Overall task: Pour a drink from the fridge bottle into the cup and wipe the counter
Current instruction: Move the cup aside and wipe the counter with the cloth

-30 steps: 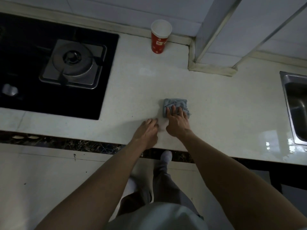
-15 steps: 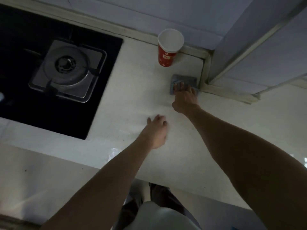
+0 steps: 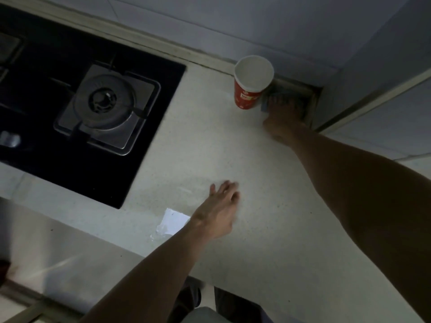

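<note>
At the counter's back corner: grey cloth [image 3: 289, 89], lying flat on the counter [image 3: 210, 148], tucked against the back edge and the foot of the boxed wall column [image 3: 373, 66].
Right hand [image 3: 283, 117]: laid on the cloth, palm down, fingers straight and spread, pressing it to the surface; nothing gripped. The arm reaches in from the right.
Cup [image 3: 250, 89]: red paper cup with a white inside, upright at the counter's back edge, just left of the cloth and the right hand's fingertips. Contact between cup and cloth cannot be told. Contents not visible in the dim light.
Left hand [image 3: 218, 213]: over the counter near its front edge, well apart from the cup; fingers loosely extended, holding nothing. Somewhat blurred, so contact with the surface cannot be told.
Hob [image 3: 35, 94]: black glass, set into the counter's left part; one round burner [image 3: 106, 99] on a metal plate.
Bright patch [image 3: 173, 221]: a reflection on the counter beside the left wrist, near the front edge.
</note>
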`<state>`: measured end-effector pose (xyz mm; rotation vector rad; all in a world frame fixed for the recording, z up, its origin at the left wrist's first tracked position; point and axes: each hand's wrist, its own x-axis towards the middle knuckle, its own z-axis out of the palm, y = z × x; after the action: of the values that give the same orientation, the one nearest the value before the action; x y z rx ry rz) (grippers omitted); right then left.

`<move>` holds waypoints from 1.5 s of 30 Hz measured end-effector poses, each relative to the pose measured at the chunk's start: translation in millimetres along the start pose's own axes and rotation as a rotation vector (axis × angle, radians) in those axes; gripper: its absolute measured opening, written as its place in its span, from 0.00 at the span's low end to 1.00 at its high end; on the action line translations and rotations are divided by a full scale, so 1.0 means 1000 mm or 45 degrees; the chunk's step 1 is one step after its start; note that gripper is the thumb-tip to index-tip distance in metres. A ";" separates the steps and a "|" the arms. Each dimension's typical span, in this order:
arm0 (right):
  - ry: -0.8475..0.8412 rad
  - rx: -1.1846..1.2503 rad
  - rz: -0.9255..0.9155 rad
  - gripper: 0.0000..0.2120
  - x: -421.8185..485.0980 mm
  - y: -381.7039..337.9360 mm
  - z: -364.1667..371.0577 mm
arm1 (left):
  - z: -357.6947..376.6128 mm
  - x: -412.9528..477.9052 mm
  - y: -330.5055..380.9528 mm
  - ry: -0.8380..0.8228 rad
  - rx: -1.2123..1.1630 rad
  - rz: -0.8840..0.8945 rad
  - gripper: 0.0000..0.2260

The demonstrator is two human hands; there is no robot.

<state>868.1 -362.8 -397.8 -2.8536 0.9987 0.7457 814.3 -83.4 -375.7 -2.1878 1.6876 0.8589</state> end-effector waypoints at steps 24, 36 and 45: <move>0.014 0.317 0.137 0.40 -0.284 -0.091 0.098 | 0.064 -0.086 -0.054 0.240 -0.104 0.276 0.21; -0.072 0.453 0.380 0.41 -0.406 -0.181 0.153 | 0.094 -0.151 -0.056 0.116 -0.110 0.209 0.12; 0.007 0.553 0.291 0.39 -0.404 -0.246 0.153 | 0.094 -0.158 -0.059 0.096 -0.228 0.075 0.18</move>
<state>674.4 94.7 -383.9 -2.3994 1.3154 0.4586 817.4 109.4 -367.5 -2.3235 1.7812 0.9904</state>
